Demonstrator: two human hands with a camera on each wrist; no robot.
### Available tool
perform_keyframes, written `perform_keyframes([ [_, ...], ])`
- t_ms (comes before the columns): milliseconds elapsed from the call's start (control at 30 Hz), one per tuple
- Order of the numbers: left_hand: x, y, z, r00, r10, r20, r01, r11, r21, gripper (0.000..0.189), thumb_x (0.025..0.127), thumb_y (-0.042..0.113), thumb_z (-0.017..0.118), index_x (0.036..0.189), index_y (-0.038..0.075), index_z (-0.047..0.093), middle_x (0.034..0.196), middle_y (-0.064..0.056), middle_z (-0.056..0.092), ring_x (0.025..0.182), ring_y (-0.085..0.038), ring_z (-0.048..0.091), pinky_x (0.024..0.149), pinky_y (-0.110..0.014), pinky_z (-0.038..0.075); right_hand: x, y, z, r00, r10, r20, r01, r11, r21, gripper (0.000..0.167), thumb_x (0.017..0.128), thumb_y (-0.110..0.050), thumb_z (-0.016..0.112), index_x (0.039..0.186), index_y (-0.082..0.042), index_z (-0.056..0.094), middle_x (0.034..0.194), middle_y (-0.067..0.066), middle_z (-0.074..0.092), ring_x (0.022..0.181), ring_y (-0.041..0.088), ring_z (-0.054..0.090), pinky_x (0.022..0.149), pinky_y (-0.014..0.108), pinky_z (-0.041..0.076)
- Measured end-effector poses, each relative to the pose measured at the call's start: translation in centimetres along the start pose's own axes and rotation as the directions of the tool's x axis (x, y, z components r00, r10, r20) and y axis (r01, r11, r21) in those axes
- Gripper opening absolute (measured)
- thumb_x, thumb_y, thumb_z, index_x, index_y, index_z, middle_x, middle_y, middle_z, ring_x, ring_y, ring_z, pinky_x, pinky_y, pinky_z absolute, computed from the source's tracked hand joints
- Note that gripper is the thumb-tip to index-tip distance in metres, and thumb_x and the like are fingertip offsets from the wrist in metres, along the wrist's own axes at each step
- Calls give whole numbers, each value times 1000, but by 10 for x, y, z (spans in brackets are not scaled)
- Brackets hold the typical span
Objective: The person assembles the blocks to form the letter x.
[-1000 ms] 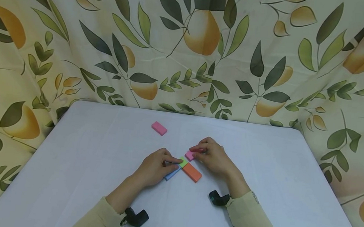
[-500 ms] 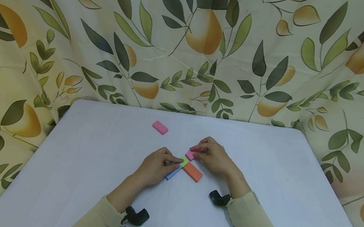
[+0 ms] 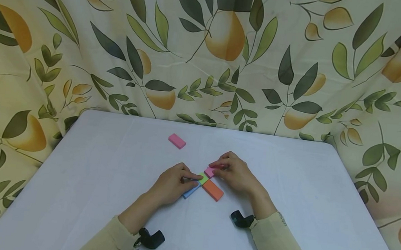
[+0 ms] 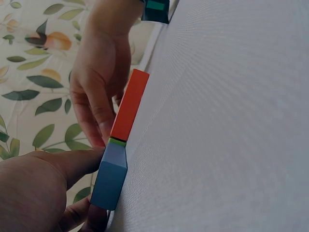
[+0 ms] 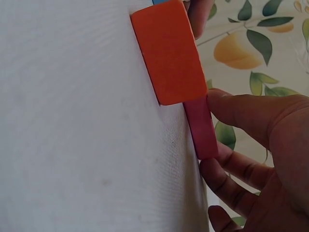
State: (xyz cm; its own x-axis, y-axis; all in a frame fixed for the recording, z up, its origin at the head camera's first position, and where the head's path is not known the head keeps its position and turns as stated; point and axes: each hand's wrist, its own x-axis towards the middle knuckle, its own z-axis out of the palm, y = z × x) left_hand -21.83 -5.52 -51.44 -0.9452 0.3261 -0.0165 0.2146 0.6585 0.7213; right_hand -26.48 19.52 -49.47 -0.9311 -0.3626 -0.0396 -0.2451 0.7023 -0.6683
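Note:
On the white table, a blue block, a small green block, an orange block and a pink block lie close together around the green one. My left hand holds the blue block between thumb and fingers, its index fingertip reaching the green block; the hand covers part of the blue one. With thumb and fingertips my right hand pinches the pink block, which shows beyond the orange block in the right wrist view. The left wrist view shows the blue block beside the left thumb.
A second pink block lies apart, farther back on the table. Behind the table's back edge hangs a curtain printed with fruit and leaves. A black wrist device sits on the left sleeve, another on the right.
The whole head view shifts very slightly. Both hands keep their places on the blue and pink blocks, and no block visibly moves relative to the others.

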Motion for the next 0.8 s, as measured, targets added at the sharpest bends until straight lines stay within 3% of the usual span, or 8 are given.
perform_keyframes([
  [800,-1,1,-2,1000,-7,1,7,1000,-14,22,97,32,74,117,37,79,96,11,59,79,-9,53,64,-24,43,1,-2,0,999,-3,39,2,1000,24,21,95,-24,76,114,-31,80,118,-3,59,113,20,55,91,37,46],
])
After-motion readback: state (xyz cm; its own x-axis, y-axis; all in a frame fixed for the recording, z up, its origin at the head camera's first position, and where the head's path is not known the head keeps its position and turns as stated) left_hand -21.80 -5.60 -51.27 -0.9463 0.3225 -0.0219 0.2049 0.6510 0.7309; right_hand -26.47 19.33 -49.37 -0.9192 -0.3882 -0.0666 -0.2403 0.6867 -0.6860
